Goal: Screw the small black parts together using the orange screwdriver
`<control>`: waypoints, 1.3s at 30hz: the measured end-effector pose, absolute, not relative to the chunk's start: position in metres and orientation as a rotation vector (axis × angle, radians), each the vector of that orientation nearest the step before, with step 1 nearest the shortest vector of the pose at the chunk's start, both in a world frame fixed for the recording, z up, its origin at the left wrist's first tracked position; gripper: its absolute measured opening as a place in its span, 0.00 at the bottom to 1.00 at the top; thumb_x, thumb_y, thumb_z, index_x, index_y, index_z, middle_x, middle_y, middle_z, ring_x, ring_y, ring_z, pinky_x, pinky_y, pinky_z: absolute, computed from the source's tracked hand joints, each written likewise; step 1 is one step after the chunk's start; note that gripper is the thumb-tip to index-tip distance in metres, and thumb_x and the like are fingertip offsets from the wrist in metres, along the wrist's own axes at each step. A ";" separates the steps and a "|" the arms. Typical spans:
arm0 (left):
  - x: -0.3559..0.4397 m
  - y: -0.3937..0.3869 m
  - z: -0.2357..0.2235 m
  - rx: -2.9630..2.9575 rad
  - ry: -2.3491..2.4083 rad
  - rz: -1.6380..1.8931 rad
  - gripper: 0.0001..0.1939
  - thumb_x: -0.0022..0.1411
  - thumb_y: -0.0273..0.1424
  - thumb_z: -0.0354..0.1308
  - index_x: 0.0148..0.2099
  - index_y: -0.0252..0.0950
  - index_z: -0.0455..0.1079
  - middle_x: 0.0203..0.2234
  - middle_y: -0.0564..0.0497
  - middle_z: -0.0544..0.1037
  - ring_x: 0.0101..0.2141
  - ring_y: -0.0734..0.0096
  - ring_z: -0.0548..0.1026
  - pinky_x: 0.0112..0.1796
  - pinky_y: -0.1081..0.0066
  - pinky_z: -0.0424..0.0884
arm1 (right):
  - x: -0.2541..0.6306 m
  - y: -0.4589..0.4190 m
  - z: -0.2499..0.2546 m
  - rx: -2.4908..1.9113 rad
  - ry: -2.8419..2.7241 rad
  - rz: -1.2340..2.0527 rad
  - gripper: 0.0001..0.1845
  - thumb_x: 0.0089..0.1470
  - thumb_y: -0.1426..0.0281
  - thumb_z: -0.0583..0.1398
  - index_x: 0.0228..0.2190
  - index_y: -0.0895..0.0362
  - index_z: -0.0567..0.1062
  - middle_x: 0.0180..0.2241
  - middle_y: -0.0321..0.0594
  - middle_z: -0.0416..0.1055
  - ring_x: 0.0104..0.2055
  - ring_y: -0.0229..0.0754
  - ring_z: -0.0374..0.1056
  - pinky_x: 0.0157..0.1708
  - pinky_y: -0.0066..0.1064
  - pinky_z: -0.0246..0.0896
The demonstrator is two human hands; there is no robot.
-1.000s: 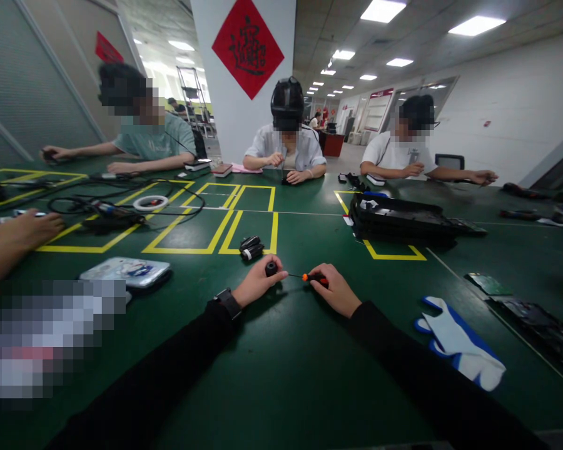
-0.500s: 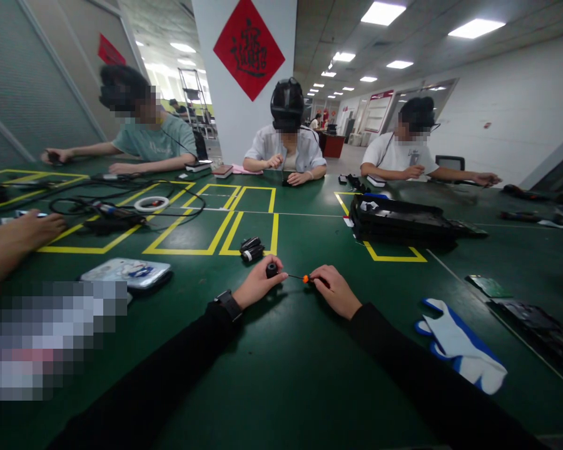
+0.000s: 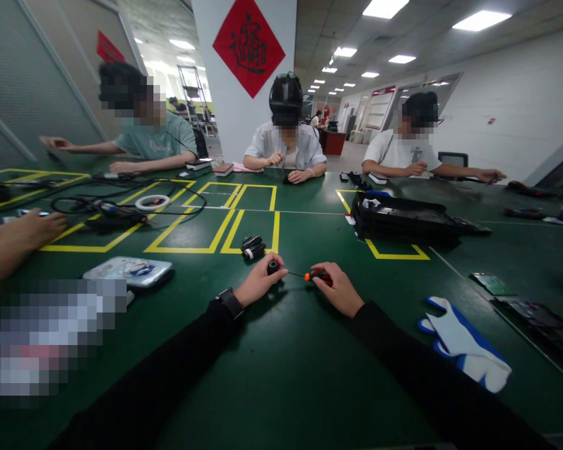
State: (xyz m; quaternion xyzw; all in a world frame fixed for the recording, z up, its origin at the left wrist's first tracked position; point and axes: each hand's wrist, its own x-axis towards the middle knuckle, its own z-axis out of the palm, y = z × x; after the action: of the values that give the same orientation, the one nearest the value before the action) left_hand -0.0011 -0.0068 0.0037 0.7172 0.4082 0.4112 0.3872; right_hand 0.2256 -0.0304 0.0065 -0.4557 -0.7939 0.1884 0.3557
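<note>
My left hand (image 3: 259, 281) is closed around a small black cylindrical part (image 3: 273, 267), its round end turned towards me. In my right hand (image 3: 338, 289) is a screwdriver (image 3: 308, 276) with an orange collar and a dark handle, partly covered by my fingers. Its thin shaft points left and reaches to the fingers of my left hand; whether the tip enters the black part I cannot tell. Just beyond my left hand, several similar black cylinders (image 3: 253, 247) lie together on the green table (image 3: 281, 387).
A white and blue glove (image 3: 466, 344) lies at the right, near a green circuit board (image 3: 493, 284). Black trays (image 3: 403, 215) are stacked beyond my right hand. A phone (image 3: 129, 272) and another person's hand (image 3: 30, 231) are at the left, near black cables (image 3: 103, 206).
My right hand has turned slightly, so more of the screwdriver handle shows. My left hand stays in nearly the same place. The view has shifted a little.
</note>
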 end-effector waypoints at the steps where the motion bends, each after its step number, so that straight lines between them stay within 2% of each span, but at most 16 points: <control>1: -0.001 -0.007 0.004 1.826 1.041 1.049 0.09 0.55 0.36 0.53 0.36 0.36 0.61 0.29 0.55 0.66 0.29 0.75 0.65 0.33 0.73 0.63 | 0.225 -0.030 0.007 -1.183 -2.062 0.475 0.09 0.54 0.71 0.54 0.38 0.56 0.69 0.37 0.41 0.67 0.41 0.41 0.61 0.43 0.37 0.56; 5: -0.001 -0.007 0.004 1.845 1.053 1.062 0.10 0.55 0.35 0.54 0.36 0.36 0.61 0.30 0.54 0.66 0.31 0.73 0.66 0.35 0.72 0.63 | 0.225 -0.029 0.008 -1.150 -2.123 0.438 0.07 0.54 0.72 0.53 0.33 0.57 0.72 0.34 0.40 0.68 0.40 0.41 0.60 0.43 0.37 0.56; 8: -0.002 -0.006 0.003 1.862 1.062 1.070 0.10 0.54 0.35 0.55 0.36 0.36 0.61 0.30 0.54 0.66 0.32 0.73 0.66 0.37 0.71 0.63 | 0.225 -0.030 0.008 -1.138 -2.110 0.438 0.06 0.51 0.72 0.56 0.34 0.57 0.70 0.34 0.40 0.67 0.40 0.41 0.60 0.41 0.35 0.57; 14: -0.001 -0.007 0.005 1.863 1.075 1.068 0.10 0.54 0.35 0.54 0.36 0.36 0.61 0.31 0.54 0.67 0.32 0.72 0.66 0.37 0.71 0.63 | 0.224 -0.032 0.005 -1.137 -2.075 0.485 0.10 0.47 0.72 0.59 0.36 0.56 0.67 0.36 0.40 0.65 0.39 0.41 0.62 0.40 0.35 0.58; 18: -0.001 -0.008 0.006 1.865 1.077 1.065 0.09 0.54 0.34 0.54 0.36 0.36 0.61 0.31 0.54 0.67 0.32 0.72 0.66 0.37 0.71 0.63 | 0.225 -0.030 0.006 -1.183 -2.081 0.453 0.10 0.53 0.70 0.55 0.39 0.56 0.68 0.37 0.41 0.67 0.41 0.42 0.61 0.43 0.37 0.55; 21: -0.001 -0.007 0.005 1.878 1.058 1.074 0.08 0.54 0.33 0.54 0.36 0.36 0.62 0.31 0.54 0.67 0.33 0.72 0.66 0.37 0.71 0.63 | 0.225 -0.028 0.007 -1.188 -2.138 0.430 0.09 0.56 0.71 0.51 0.33 0.57 0.71 0.35 0.41 0.67 0.40 0.42 0.60 0.43 0.37 0.54; 23: -0.002 -0.006 0.003 1.881 1.054 1.083 0.08 0.54 0.33 0.54 0.36 0.36 0.62 0.31 0.54 0.67 0.32 0.72 0.66 0.37 0.71 0.63 | 0.225 -0.027 0.007 -1.158 -2.168 0.421 0.09 0.56 0.71 0.51 0.30 0.57 0.71 0.34 0.41 0.67 0.40 0.42 0.60 0.43 0.36 0.53; 27: -0.002 -0.005 0.002 1.856 1.067 1.072 0.09 0.55 0.34 0.54 0.36 0.36 0.61 0.30 0.54 0.67 0.30 0.73 0.66 0.35 0.71 0.63 | 0.224 -0.029 0.007 -1.130 -2.161 0.423 0.05 0.53 0.72 0.54 0.32 0.57 0.70 0.34 0.41 0.66 0.39 0.41 0.59 0.41 0.35 0.54; 32: -0.002 -0.007 0.004 1.853 1.067 1.066 0.09 0.54 0.35 0.55 0.36 0.36 0.62 0.31 0.53 0.67 0.32 0.71 0.66 0.37 0.70 0.64 | 0.224 -0.032 0.008 -1.157 -2.131 0.442 0.08 0.48 0.73 0.58 0.34 0.57 0.68 0.36 0.41 0.65 0.39 0.42 0.59 0.40 0.35 0.56; 36: -0.002 -0.007 0.005 1.863 1.060 1.066 0.09 0.54 0.34 0.55 0.36 0.36 0.62 0.31 0.53 0.67 0.33 0.71 0.66 0.38 0.70 0.63 | 0.223 -0.033 0.010 -1.170 -2.137 0.450 0.08 0.50 0.72 0.56 0.36 0.56 0.69 0.36 0.41 0.65 0.40 0.42 0.59 0.41 0.35 0.55; 39: -0.002 -0.007 0.005 1.864 1.060 1.059 0.08 0.53 0.33 0.55 0.36 0.36 0.62 0.31 0.53 0.67 0.33 0.72 0.66 0.37 0.70 0.63 | 0.223 -0.031 0.011 -1.162 -2.158 0.444 0.06 0.53 0.73 0.53 0.33 0.57 0.70 0.34 0.41 0.67 0.39 0.42 0.60 0.41 0.36 0.55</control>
State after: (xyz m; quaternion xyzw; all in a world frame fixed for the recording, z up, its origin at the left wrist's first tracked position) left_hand -0.0016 -0.0065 0.0054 0.7254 0.4124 0.4118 0.3663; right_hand 0.2232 -0.0312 0.0108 -0.4421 -0.8208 0.1690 0.3198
